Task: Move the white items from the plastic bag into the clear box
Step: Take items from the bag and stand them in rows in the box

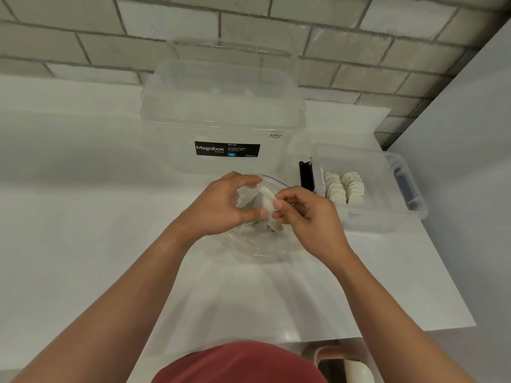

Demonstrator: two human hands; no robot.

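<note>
A clear plastic bag (pixel 260 244) with a blue zip line lies on the white table in front of me. My left hand (pixel 221 205) holds the bag's open mouth. My right hand (pixel 304 214) pinches a white item (pixel 266 201) at the bag's opening, thumb and fingers closed on it. More white items show dimly through the bag. To the right stands a small clear box (pixel 387 189) holding two rows of white items (pixel 344 186).
A large clear storage box (pixel 221 114) with a black Megabox label stands behind the bag against the tiled wall. A black object (pixel 305 175) sits between the two boxes. The table's right edge runs close by the small box. A white mug (pixel 356 369) is below the table's front edge.
</note>
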